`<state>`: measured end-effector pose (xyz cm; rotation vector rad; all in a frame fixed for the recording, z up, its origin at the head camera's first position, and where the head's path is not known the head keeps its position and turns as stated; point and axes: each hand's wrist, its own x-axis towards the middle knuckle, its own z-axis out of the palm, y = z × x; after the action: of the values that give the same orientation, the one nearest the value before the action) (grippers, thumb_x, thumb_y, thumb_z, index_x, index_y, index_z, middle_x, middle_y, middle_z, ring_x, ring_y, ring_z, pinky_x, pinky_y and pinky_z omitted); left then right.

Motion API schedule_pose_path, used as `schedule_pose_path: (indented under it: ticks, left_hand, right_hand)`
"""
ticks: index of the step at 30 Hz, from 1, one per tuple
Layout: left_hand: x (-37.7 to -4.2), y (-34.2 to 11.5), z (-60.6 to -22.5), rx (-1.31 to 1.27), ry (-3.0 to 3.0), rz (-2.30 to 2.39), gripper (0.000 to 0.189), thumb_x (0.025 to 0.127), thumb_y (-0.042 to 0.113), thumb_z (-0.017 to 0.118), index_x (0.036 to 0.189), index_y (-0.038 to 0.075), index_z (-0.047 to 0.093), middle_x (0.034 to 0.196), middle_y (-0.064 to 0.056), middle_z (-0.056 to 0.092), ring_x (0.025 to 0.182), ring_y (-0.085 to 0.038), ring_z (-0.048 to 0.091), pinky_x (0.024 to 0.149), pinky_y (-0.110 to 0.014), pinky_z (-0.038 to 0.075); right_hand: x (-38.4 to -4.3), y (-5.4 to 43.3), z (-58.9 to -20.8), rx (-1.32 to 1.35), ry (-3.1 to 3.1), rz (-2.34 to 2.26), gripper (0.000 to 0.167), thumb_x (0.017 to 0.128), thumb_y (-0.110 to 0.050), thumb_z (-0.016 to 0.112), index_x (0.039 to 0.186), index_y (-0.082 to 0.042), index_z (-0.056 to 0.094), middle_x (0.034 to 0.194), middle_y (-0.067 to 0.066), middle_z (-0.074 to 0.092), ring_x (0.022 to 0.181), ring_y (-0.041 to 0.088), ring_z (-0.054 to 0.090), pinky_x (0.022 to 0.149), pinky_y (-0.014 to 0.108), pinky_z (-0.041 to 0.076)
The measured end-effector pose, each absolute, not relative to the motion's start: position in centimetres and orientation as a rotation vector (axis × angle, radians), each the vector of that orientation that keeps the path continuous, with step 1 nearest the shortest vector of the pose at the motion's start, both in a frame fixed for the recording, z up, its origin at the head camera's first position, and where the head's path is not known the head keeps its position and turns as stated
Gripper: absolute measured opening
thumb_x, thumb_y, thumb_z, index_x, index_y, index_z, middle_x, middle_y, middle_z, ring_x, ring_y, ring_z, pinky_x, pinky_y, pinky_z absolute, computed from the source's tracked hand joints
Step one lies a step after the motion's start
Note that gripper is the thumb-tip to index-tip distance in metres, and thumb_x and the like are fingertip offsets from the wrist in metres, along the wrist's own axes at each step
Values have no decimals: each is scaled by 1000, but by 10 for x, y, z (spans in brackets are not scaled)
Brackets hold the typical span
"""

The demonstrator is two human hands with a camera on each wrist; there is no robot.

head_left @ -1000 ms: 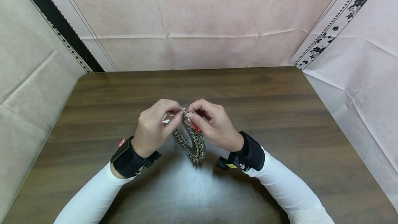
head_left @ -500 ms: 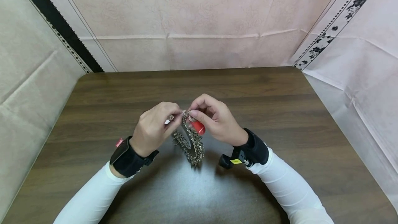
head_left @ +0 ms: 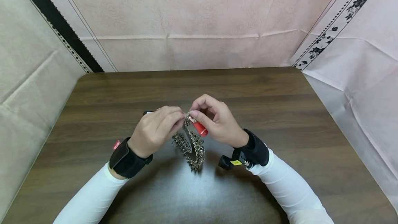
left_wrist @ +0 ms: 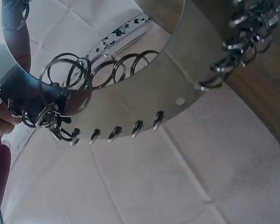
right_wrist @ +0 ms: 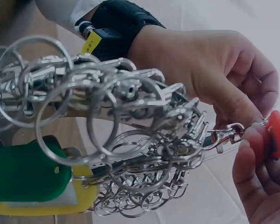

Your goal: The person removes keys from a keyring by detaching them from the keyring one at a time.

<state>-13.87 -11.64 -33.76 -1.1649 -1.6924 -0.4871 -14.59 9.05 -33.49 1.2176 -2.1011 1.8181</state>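
Red tag (head_left: 200, 128) aslant, lower end rightward

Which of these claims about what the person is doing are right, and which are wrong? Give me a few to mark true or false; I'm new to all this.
1. The left hand and right hand are wide apart. False: their fingers are close together.
2. Many metal rings and clasps are on the hoop. True.
3. The tabletop is plain white. False: it is brown with wood grain.
4. A red tag hangs near the right hand's fingers. True.
5. Red is the only tag colour in sight. False: a green tag and a yellow tag show in the right wrist view.
6. Both wrists wear black bands. True.
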Motion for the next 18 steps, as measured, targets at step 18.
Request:
schedule_pose_path:
  ticks: [18]
  left_hand:
    - [-133,-114,-339,-1209,-1711,-445,16,101,-1,56,107,-1,71,88,-13,63,63,-17,58,55,-25,56]
  right_hand:
    - [-149,95,-332,1230,-2239,1955,6,103,2,51,107,5,54,85,10,54,71,14,50,65,23,42]
